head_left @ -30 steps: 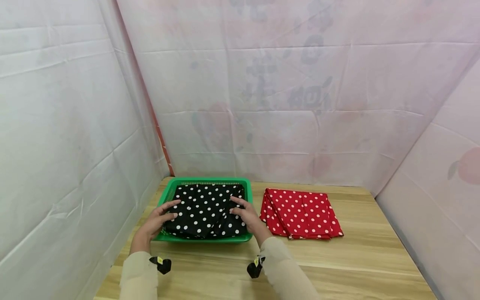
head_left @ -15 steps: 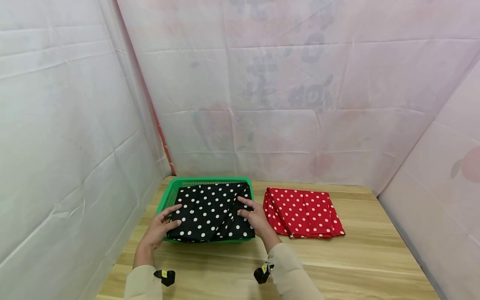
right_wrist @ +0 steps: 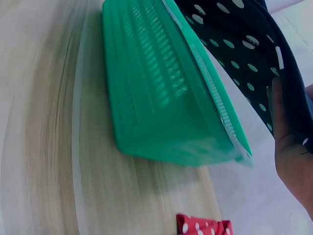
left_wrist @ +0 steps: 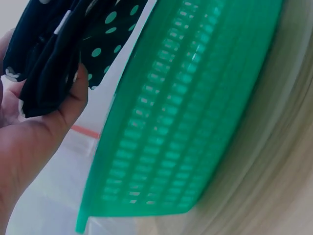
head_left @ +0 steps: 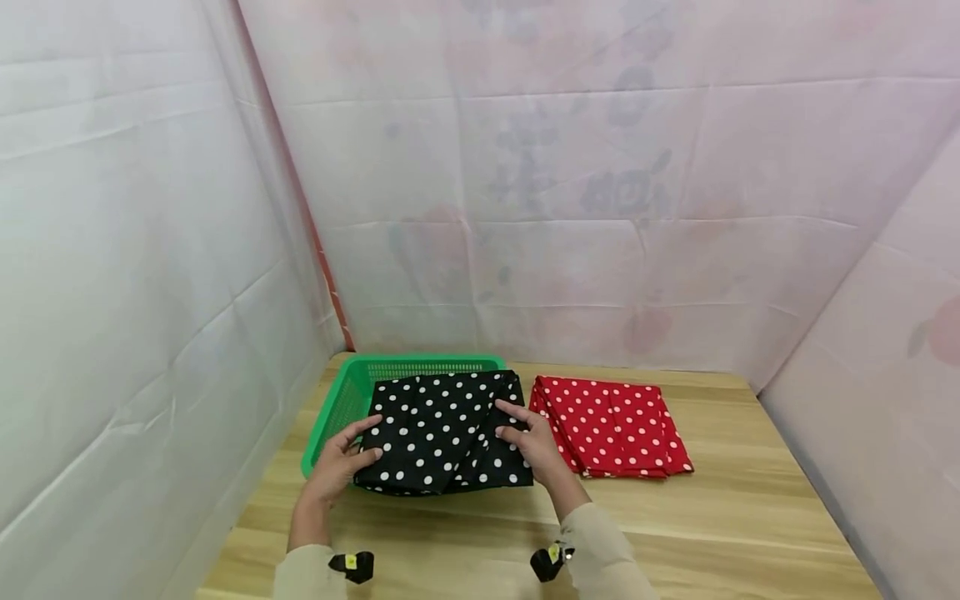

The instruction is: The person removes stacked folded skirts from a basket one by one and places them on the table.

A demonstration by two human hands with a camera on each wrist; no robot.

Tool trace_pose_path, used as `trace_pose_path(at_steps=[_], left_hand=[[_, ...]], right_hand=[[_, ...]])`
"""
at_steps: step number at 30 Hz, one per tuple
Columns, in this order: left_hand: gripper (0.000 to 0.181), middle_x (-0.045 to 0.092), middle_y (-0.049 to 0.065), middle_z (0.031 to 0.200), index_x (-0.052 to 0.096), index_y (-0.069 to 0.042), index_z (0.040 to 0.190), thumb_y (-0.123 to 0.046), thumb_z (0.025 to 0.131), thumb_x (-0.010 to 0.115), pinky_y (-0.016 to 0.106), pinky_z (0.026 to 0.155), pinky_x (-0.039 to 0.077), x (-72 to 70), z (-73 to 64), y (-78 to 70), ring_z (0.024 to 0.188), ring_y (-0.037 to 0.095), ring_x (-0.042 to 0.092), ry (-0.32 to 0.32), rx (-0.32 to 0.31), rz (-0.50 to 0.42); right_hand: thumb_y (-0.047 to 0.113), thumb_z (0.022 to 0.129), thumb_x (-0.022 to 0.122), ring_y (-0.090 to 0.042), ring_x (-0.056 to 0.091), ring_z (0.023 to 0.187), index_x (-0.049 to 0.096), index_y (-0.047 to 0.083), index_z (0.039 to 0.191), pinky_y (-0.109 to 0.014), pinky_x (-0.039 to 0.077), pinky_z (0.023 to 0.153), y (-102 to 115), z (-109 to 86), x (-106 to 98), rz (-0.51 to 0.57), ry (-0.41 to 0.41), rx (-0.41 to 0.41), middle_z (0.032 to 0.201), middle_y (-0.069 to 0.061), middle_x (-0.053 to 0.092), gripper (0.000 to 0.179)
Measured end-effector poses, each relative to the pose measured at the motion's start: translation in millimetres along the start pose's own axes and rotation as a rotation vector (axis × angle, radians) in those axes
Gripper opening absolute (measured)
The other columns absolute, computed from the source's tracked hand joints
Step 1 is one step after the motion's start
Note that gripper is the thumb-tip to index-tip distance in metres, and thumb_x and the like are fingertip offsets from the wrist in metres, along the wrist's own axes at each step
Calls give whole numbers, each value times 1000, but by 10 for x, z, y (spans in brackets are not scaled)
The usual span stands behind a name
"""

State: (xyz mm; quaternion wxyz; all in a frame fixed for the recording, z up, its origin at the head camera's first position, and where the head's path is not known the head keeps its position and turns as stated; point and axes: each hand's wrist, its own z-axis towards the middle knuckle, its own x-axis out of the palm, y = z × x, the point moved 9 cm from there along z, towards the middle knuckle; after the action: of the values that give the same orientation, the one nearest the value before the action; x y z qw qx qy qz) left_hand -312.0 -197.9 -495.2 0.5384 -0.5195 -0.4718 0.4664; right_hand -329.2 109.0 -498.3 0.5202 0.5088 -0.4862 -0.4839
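A folded black cloth with white polka dots (head_left: 442, 433) is held up by both hands over the front and right part of a green plastic basket (head_left: 330, 417). My left hand (head_left: 341, 462) grips its left edge, thumb and fingers on opposite faces of the folded layers. On the right edge, my right hand (head_left: 534, 442) pinches the cloth the same way. Both wrist views show the cloth above the rim of the basket (left_wrist: 146, 142), with some fingers hidden under the fabric.
A folded red cloth with white polka dots (head_left: 607, 425) lies on the wooden table (head_left: 720, 500), just right of the basket. White sheet walls (head_left: 525, 208) stand at the back and on both sides.
The black cloth has come up out of the basket and shifted right and toward me, with both hands holding it. More of the basket's left inside shows. The red cloth stays put.
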Motion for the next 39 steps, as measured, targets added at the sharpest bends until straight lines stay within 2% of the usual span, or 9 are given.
trace_pose_path(at_steps=[8, 13, 24, 30, 37, 39], left_hand=[[55, 53, 22, 120, 54, -2, 129, 9, 77, 67, 35, 69, 54, 439, -60, -51, 97, 30, 60, 7, 16, -21], [55, 52, 21, 121, 53, -4, 130, 9, 77, 67, 36, 69, 54, 681, -87, -74, 100, 31, 58, 32, 22, -45], [57, 45, 22, 129, 48, -2, 133, 7, 80, 65, 36, 72, 54, 1173, -142, 84, 101, 26, 57, 142, 56, -83], [54, 45, 22, 127, 49, -2, 131, 8, 80, 64, 33, 72, 53, 1446, -133, 17, 102, 30, 54, 191, 69, -58], [51, 44, 23, 128, 50, 4, 127, 7, 79, 66, 31, 71, 53, 1804, -295, -231, 100, 32, 55, 247, 106, 18], [51, 44, 22, 128, 51, 3, 126, 7, 78, 67, 30, 72, 52, 1891, -320, -254, 98, 30, 55, 251, 107, 35]], right_hand=[[0, 83, 65, -26, 42, 113, 59, 9, 127, -30, 41, 85, -17, -243, -445, -19, -60, 50, 136, -13, 44, 45], [0, 81, 66, -27, 47, 107, 61, 9, 125, -29, 46, 79, -33, -381, -670, -27, -103, 59, 133, -13, 48, 46], [4, 83, 66, -25, 44, 112, 55, 9, 130, -24, 45, 82, -171, -712, -1107, -50, -153, 98, 137, -13, 43, 49], [8, 83, 68, -18, 48, 107, 54, 8, 131, -24, 47, 81, -180, -812, -1354, -69, -186, 96, 137, -12, 41, 50], [9, 84, 68, -8, 54, 95, 54, 6, 131, -24, 49, 74, -223, -1014, -1669, -102, -245, 130, 135, -11, 40, 49], [11, 84, 68, -8, 55, 92, 54, 7, 131, -24, 50, 73, -212, -1061, -1760, -124, -260, 131, 133, -10, 40, 48]])
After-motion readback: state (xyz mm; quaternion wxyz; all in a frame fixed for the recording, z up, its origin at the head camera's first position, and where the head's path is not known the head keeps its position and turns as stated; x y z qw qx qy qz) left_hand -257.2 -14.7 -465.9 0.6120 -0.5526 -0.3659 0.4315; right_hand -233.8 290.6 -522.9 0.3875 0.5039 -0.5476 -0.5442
